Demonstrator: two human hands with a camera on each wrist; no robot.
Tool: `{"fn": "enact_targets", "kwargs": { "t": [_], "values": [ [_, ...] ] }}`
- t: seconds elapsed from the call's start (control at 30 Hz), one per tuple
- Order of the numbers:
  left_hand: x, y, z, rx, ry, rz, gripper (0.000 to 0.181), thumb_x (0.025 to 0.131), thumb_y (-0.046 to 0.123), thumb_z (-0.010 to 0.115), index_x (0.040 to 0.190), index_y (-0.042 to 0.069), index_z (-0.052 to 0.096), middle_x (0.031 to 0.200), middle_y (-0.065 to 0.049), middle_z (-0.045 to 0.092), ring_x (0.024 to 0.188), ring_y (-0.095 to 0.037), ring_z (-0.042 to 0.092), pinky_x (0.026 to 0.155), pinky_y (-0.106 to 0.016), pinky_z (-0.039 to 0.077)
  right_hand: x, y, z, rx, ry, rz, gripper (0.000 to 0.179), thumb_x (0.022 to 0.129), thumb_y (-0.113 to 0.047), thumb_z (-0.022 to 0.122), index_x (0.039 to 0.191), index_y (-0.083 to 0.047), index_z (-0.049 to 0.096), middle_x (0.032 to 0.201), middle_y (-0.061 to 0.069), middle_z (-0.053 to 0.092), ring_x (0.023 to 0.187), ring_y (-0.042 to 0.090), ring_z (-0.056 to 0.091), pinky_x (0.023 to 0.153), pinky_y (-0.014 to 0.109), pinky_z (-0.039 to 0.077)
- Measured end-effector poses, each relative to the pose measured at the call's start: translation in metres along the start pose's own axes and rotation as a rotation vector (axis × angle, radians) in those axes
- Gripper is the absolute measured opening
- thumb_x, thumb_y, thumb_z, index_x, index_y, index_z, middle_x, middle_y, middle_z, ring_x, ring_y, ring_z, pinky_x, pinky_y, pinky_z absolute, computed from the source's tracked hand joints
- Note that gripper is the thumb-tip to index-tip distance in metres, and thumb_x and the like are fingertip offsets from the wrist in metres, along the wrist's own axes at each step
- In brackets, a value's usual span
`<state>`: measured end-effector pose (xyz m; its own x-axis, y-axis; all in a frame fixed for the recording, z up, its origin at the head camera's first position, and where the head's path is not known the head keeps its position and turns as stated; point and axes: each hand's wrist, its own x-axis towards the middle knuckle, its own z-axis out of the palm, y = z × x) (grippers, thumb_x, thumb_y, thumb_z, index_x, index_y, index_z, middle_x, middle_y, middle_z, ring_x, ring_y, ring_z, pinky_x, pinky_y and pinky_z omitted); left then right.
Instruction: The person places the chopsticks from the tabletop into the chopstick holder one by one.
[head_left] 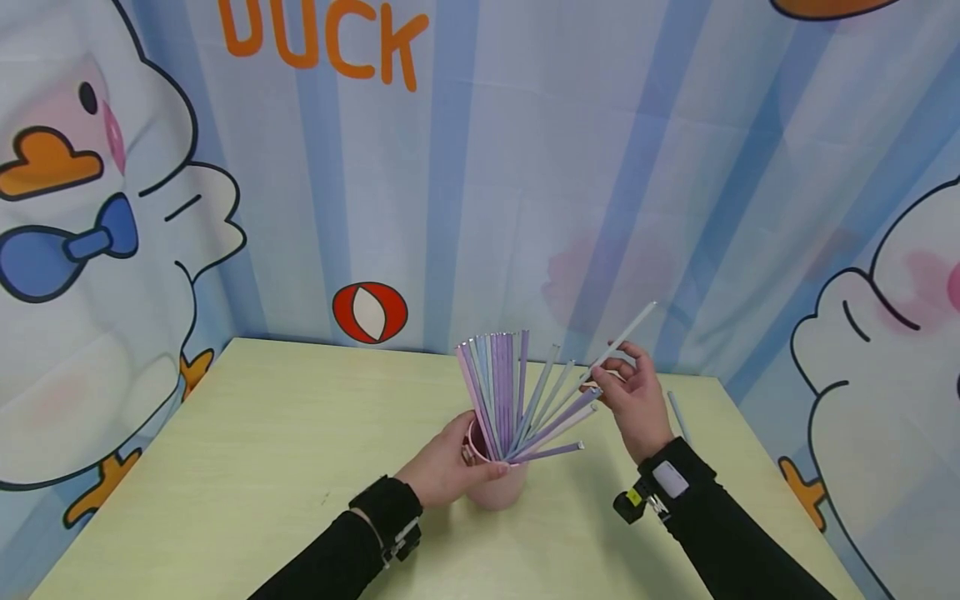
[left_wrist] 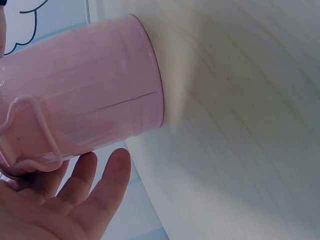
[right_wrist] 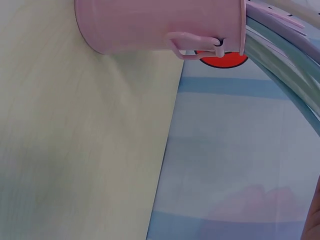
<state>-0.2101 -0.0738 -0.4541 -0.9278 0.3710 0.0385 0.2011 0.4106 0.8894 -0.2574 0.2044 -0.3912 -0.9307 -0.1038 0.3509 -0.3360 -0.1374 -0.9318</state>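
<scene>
A pink metal pail (head_left: 497, 492) with a small wire handle on its side stands on the table, full of pastel straws (head_left: 504, 383) in purple, blue, pink and white. My left hand (head_left: 450, 467) grips the pail at its rim, thumb along the near side. In the left wrist view, the fingers (left_wrist: 112, 175) curve beside the pail's wall. Right of the pail, my right hand (head_left: 633, 400) pinches a whitish straw (head_left: 633, 323) that slants up to the right, its lower part among the others. The right wrist view shows only a sliver of that hand, at its edge.
One light blue straw (head_left: 678, 414) lies on the pale wooden table (head_left: 300, 442), just beyond my right wrist. Several straws lean out over the pail's right side. A striped blue cloth with printed ducks (head_left: 517, 167) hangs behind the table's far edge.
</scene>
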Motion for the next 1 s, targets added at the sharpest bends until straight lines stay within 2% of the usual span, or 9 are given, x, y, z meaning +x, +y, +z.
{"fn": "enact_targets", "kwargs": {
  "t": [0.23, 0.47, 0.6, 0.73, 1.0],
  "values": [
    [0.000, -0.001, 0.000, -0.009, 0.003, -0.001, 0.083, 0.080, 0.045, 0.077, 0.147, 0.021, 0.033, 0.139, 0.001, 0.046, 0.122, -0.018, 0.049, 0.105, -0.045, 0.038, 0.000, 0.005, 0.001, 0.056, -0.008, -0.007, 0.046, 0.097, -0.004, 0.058, 0.136, -0.006, 0.033, 0.098, 0.006, 0.057, 0.085, 0.016, 0.066, 0.080, 0.033, 0.055],
    [0.000, -0.001, 0.000, -0.016, 0.001, 0.004, 0.083, 0.081, 0.046, 0.077, 0.146, 0.020, 0.033, 0.139, 0.001, 0.046, 0.122, -0.017, 0.049, 0.106, -0.045, 0.037, -0.005, 0.013, 0.002, 0.057, -0.055, -0.009, 0.051, 0.096, 0.000, 0.058, 0.137, 0.001, 0.029, 0.100, 0.007, 0.055, 0.090, 0.018, 0.066, 0.085, 0.036, 0.054],
    [0.000, -0.002, 0.001, -0.012, 0.001, 0.005, 0.083, 0.080, 0.046, 0.077, 0.147, 0.021, 0.033, 0.139, 0.002, 0.046, 0.122, -0.017, 0.049, 0.106, -0.045, 0.037, -0.009, 0.015, 0.006, 0.027, -0.089, -0.019, 0.052, 0.096, 0.000, 0.058, 0.137, 0.003, 0.027, 0.102, 0.009, 0.054, 0.091, 0.018, 0.065, 0.086, 0.040, 0.054],
    [0.000, -0.001, 0.000, -0.023, 0.002, -0.001, 0.083, 0.080, 0.046, 0.077, 0.147, 0.022, 0.033, 0.139, 0.002, 0.046, 0.122, -0.017, 0.049, 0.106, -0.046, 0.036, -0.014, 0.019, 0.010, -0.028, -0.111, -0.002, 0.047, 0.096, -0.002, 0.059, 0.133, -0.003, 0.030, 0.105, 0.011, 0.052, 0.092, 0.020, 0.064, 0.086, 0.041, 0.053],
    [0.000, -0.001, 0.000, -0.030, 0.000, -0.007, 0.083, 0.080, 0.046, 0.077, 0.147, 0.024, 0.033, 0.140, 0.003, 0.046, 0.124, -0.017, 0.048, 0.107, -0.047, 0.035, -0.022, 0.027, 0.014, -0.137, -0.135, -0.001, 0.046, 0.095, 0.000, 0.058, 0.134, 0.001, 0.034, 0.108, 0.022, 0.052, 0.090, 0.022, 0.068, 0.083, 0.036, 0.055]
  ]
}}
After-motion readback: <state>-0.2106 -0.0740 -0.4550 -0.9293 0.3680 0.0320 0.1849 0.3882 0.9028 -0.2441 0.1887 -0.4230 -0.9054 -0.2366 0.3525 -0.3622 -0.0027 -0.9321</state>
